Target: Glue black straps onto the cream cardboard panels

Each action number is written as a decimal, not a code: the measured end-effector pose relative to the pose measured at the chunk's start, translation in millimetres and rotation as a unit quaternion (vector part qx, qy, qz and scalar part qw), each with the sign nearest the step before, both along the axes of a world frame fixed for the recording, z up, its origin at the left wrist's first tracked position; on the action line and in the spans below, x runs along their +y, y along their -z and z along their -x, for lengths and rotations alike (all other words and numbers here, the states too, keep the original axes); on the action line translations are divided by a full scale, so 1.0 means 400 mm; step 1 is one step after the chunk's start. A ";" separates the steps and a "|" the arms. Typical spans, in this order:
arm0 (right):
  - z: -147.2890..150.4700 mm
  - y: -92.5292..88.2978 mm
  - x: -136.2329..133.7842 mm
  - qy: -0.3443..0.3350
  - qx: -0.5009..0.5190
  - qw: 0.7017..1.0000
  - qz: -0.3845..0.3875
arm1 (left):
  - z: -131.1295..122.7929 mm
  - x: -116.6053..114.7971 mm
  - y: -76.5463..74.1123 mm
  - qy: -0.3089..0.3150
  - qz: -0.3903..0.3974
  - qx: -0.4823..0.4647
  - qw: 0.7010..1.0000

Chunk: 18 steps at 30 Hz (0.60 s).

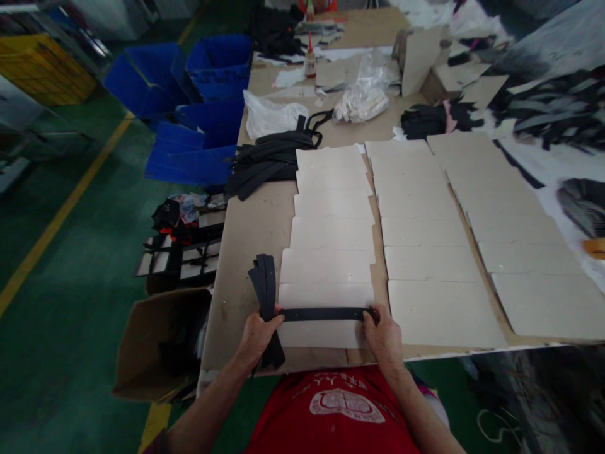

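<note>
My left hand (256, 335) is closed round a bundle of black strips (265, 287) that stands up and fans out above the fist at the table's near edge. One black strip (326, 313) lies flat across the nearest white card sheet (325, 333). My left thumb touches its left end. My right hand (383, 334) pinches its right end against the sheet.
Three columns of overlapping white card sheets (425, 233) cover the brown table (255, 233). A heap of black strips (267, 161), plastic bags (363, 94) and a glue bottle (310, 60) lie further back. Blue crates (198, 107) and a cardboard box (155, 340) stand on the floor at left.
</note>
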State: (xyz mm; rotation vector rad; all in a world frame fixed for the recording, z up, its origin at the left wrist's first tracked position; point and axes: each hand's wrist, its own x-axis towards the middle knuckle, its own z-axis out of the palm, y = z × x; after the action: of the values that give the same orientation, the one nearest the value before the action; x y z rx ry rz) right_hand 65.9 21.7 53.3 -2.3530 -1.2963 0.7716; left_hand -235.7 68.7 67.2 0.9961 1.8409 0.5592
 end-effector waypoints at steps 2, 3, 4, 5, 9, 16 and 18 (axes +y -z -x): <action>0.001 0.001 0.002 -0.002 -0.007 1.000 0.003 | -0.003 0.001 0.002 -0.004 0.000 0.004 1.000; 0.001 0.001 0.003 -0.003 -0.010 1.000 0.004 | -0.004 0.002 0.004 -0.006 0.000 0.006 1.000; 0.001 0.002 0.004 -0.004 -0.012 1.000 0.006 | -0.005 0.003 0.005 -0.008 0.000 0.009 1.000; 0.001 0.002 0.005 -0.005 -0.014 1.000 0.007 | -0.006 0.004 0.007 -0.010 0.001 0.012 1.000; 0.000 0.001 0.008 -0.006 -0.016 1.000 0.009 | -0.009 0.008 0.018 -0.013 0.010 0.015 1.000; 0.000 -0.006 0.009 -0.014 -0.018 1.000 0.012 | -0.012 0.012 0.016 -0.012 0.010 0.012 1.000; 0.001 -0.007 0.008 -0.017 -0.022 1.000 0.010 | -0.015 0.013 0.013 -0.013 0.009 0.013 1.000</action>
State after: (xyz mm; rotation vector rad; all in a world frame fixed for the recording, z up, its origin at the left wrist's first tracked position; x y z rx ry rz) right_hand 65.7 25.0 56.0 -2.3827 -1.3550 0.7490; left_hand -229.8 73.9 62.1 0.9722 1.8803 0.5462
